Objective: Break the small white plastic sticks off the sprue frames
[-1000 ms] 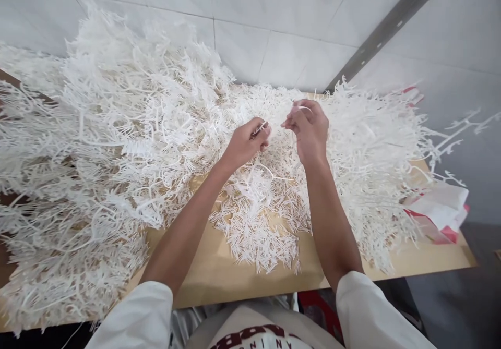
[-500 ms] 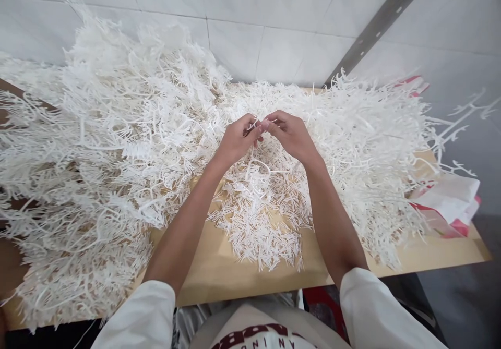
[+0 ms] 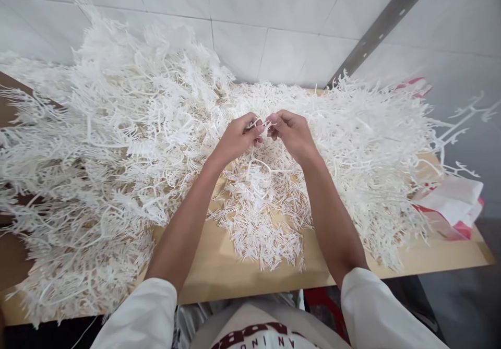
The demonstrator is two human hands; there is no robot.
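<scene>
My left hand (image 3: 243, 132) pinches a thin white plastic branch (image 3: 258, 124) between thumb and fingers, over the middle of the table. Just to its right, my right hand (image 3: 287, 130) has its fingers bent around the twigs at the branch's other side; the exact grip is partly hidden. The branch hangs down below the hands, its forked stem (image 3: 270, 169) lying over a heap of small loose white sprigs (image 3: 270, 239). Larger branched white pieces lie close by on both sides.
A tall pile of white branches (image 3: 117, 130) covers the left side, another pile (image 3: 376, 140) the right. A white and red plastic bag (image 3: 454, 203) lies at the right end of the wooden table (image 3: 250, 286). Behind stand a tiled wall (image 3: 242, 41) and a metal post (image 3: 383, 25).
My right hand has drawn slightly away from the left, so a small gap with white twigs now shows between the fingertips. The view has shifted slightly.
</scene>
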